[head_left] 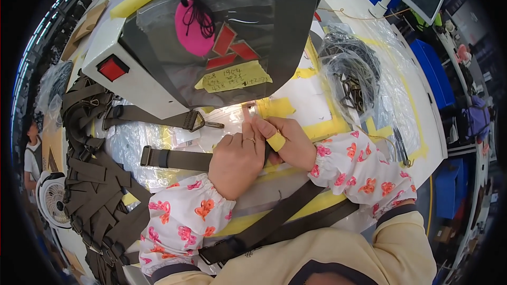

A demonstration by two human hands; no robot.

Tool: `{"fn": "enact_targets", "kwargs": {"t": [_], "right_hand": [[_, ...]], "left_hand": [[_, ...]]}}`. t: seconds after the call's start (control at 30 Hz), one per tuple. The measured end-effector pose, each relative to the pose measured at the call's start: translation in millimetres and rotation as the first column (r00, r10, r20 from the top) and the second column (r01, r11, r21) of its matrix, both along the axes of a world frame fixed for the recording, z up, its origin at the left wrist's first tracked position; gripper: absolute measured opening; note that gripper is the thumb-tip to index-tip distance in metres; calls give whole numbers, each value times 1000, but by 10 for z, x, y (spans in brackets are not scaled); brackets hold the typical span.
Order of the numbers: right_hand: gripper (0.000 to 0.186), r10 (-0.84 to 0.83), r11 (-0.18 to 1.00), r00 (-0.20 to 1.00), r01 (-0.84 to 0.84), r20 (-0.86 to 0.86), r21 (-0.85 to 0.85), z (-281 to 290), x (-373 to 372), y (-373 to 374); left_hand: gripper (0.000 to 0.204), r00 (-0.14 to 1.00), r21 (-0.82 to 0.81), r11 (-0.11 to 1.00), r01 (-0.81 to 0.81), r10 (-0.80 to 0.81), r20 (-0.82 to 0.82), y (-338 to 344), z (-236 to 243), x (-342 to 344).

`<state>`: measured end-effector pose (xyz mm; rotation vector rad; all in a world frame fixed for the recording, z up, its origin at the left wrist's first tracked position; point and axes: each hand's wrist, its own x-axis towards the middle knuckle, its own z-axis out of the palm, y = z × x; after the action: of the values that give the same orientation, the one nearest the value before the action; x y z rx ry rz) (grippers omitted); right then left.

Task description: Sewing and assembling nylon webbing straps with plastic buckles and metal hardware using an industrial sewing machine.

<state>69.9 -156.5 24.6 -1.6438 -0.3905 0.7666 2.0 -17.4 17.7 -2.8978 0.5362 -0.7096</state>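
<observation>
Beneath the head of a grey and white sewing machine (pixel 227 37), my two hands meet at the fingertips. My left hand (pixel 238 162) is closed on a dark olive webbing strap (pixel 185 160), whose metal buckle end lies to the left. A dark bit of webbing shows between the hands. My right hand (pixel 289 141), with yellow tape round its thumb, pinches close to the left fingers; what it pinches is hidden. Behind the left hand, another strap (pixel 153 116) ends in a triangular ring with a metal hook (pixel 208 123). A longer strap (pixel 285 210) runs below my wrists.
Dark straps with buckles are heaped in a pile (pixel 100 195) at the left. On the right lies a clear plastic bag (pixel 351 74) of dark metal fittings. Yellow tape (pixel 327 128) edges the white worktop. A white fan (pixel 53 200) stands beyond the left edge; blue bins (pixel 433 74) stand right.
</observation>
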Motion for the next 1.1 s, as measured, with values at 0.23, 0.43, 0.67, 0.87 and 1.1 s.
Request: {"fn": "enact_targets", "kwargs": {"t": [0.23,0.43,0.67,0.87,1.1], "right_hand": [[27,-5,999,997,3,76,32,-79,-31,-13],[15,14,996,940,-42,341,73,-148,-37,-12],[22,-40,993,940,-1,340,118,-139,124,24],[33,2,967,977,52,-212,248,138,306,10],[30,168,969,860,-53,-483,243,-35,355,-34]], "left_hand": [[17,938,-807,557,-198,-130,-320,218,36,77],[18,825,-899,298,-320,-380,-419,314,-10,100],[11,992,-812,581,56,-125,-21,127,98,94],[30,901,-552,801,231,-391,-190,13,-66,-114],[34,950,-879,474,47,-294,-108,365,-176,150]]}}
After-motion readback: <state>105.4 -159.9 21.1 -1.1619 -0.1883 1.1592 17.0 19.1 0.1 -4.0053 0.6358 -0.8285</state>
